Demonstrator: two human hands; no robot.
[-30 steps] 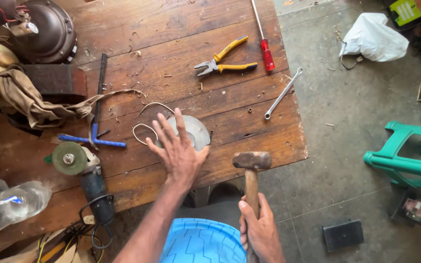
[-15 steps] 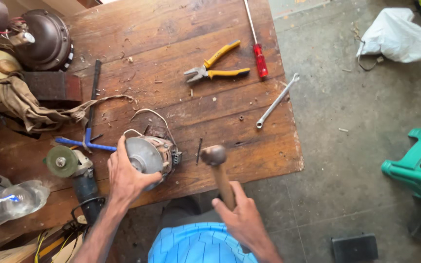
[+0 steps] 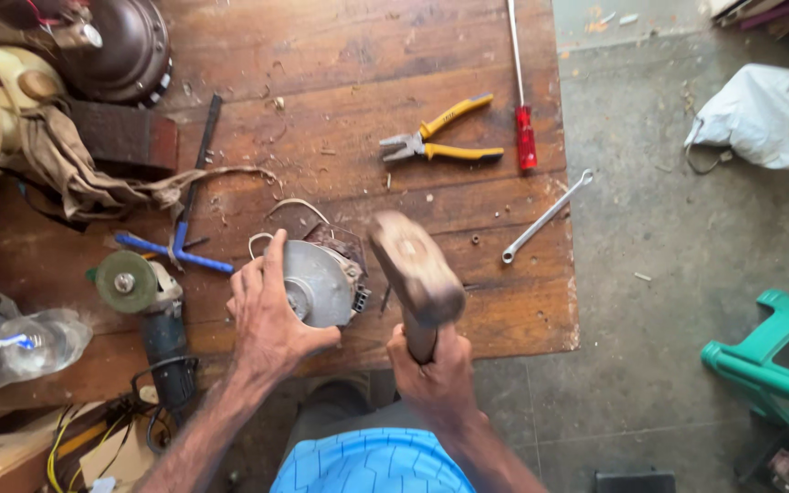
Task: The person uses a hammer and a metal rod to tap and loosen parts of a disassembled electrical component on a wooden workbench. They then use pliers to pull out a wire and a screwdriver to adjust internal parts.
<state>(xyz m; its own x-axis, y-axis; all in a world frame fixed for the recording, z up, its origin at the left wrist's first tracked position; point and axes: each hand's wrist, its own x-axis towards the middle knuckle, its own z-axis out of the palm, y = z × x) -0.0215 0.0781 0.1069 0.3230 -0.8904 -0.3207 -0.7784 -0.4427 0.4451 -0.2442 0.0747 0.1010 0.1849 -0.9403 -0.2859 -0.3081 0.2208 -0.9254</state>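
Hammer (image 3: 415,269) and motor (image 3: 320,281) sit at the centre of the scene, near the front edge of the wooden counter (image 3: 340,55). The right hand (image 3: 433,372) has its grip wrapped tight round the hammer's wooden handle just below the head, fingers fully curled, with the blurred head raised above the counter just beside the motor. The left hand (image 3: 268,315) has a wide grip cupped over the left side of the round grey motor, thumb at the near side and fingers spread over the rim, holding it on its edge against the counter; loose wires (image 3: 296,208) curl out behind it.

To the left of the motor lies an angle grinder (image 3: 143,297) with a green disc, and just beyond it a blue tool (image 3: 173,252). Further back, well apart from the hands, rest yellow-handled pliers (image 3: 438,139), a red-handled screwdriver (image 3: 522,100) and a spanner (image 3: 545,217) near the right edge. A clear plastic bottle (image 3: 20,342) lies at the far left. On the floor to the right stand a green plastic stool (image 3: 773,361) and a white bag (image 3: 764,119).
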